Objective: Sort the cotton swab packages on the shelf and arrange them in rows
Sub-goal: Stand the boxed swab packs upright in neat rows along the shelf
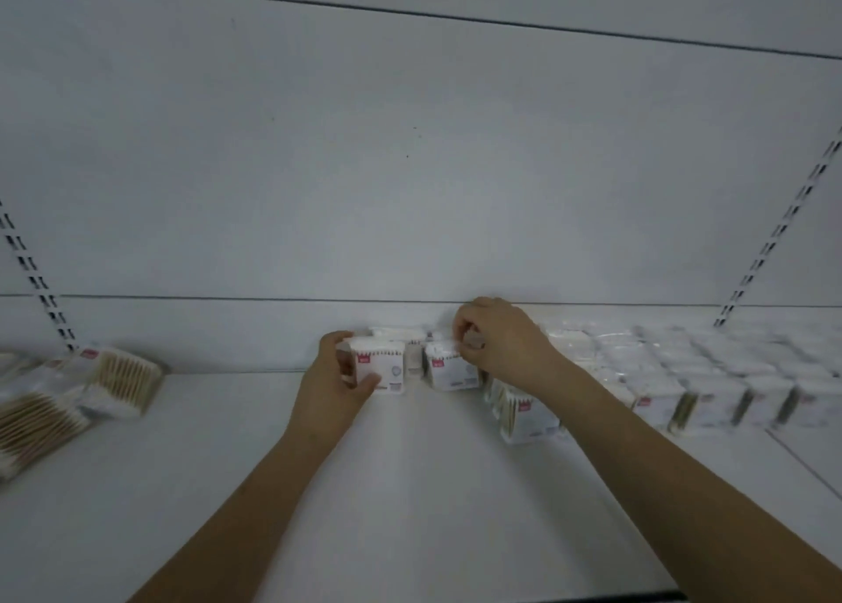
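From the head camera we see both our bare arms reaching over a white shelf (410,488) toward its back wall (410,169). Our left hand (339,374) curls round a small white pack (378,365) of cotton swabs, thumb on its front face and fingers behind its left side; the pack stands upright near the back of the shelf. Our right hand (496,342) pinches the top of a second pack (451,368), which stands just beside the first with a narrow gap between them. More packs sit behind these two, partly hidden by them and by our hands. To the right, a long block of upright packs (674,374) runs in rows toward the shelf's end; our right forearm crosses in front of its nearest part, and one leaning pack (524,413) stands just below that wrist. Far left, well apart from the hands, a loose heap (59,402) of clear swab bags lies flat and overlapping, its details blurred. Slotted metal uprights (783,224) climb the pale wall on both sides, and the light is dim and grey.
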The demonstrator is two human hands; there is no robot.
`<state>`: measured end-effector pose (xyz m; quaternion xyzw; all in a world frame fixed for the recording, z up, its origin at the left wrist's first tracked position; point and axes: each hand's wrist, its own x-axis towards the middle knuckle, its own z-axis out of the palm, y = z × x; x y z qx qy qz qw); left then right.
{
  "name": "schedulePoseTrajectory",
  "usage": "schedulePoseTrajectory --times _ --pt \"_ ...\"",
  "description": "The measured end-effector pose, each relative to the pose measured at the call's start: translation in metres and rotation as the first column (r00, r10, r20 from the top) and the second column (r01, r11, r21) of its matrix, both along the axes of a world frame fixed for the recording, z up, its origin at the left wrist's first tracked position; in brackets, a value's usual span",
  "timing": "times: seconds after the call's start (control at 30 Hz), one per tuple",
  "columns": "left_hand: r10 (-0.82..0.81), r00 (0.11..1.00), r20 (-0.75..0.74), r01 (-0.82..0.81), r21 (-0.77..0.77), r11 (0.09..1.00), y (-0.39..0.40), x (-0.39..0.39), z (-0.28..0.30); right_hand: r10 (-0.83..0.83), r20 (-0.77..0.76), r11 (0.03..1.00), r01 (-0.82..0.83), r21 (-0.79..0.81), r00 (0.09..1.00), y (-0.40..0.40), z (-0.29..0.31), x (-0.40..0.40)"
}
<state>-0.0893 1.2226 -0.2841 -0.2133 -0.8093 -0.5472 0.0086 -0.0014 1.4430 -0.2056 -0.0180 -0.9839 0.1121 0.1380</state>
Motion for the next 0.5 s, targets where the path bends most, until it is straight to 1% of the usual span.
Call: schedulePoseTrajectory --times 0.07,0.1,0.17,0.23,0.37,0.43,0.5 --pt "0.072 0.997 0.041 -0.072 -0.002 0.997 0.003 -0.001 -0.004 -0.028 0.004 0.988 0.028 0.153 1.000 0.004 0.000 -0.002" --pt "0.084 0.996 0.029 -0.083 -0.018 0.996 0.006 -0.003 -0.004 -0.041 0.025 0.982 0.035 0.183 0.999 0.006 0.002 -0.003" --pt "0.075 0.997 -0.013 -0.076 -0.040 0.996 0.013 -0.004 -0.003 -0.048 0.054 0.979 0.037 0.199 0.997 0.008 0.006 -0.003" --pt "0.064 0.997 -0.035 -0.066 -0.055 0.996 0.020 -0.003 -0.001 -0.065 0.050 0.974 0.052 0.222 0.997 0.009 0.007 -0.005" --pt "0.051 0.999 -0.010 -0.052 -0.067 0.996 0.026 0.003 0.001 -0.092 0.113 0.948 0.052 0.314 0.989 0.006 0.012 -0.008" --pt "0.064 0.998 0.000 -0.064 -0.072 0.995 0.019 0.008 0.000 -0.091 0.086 0.953 0.062 0.297 0.992 -0.004 0.022 -0.010" --pt "0.093 0.994 -0.057 -0.099 -0.103 0.990 0.002 0.016 -0.002 -0.049 -0.045 0.979 0.057 0.197 0.998 -0.025 0.034 -0.018"
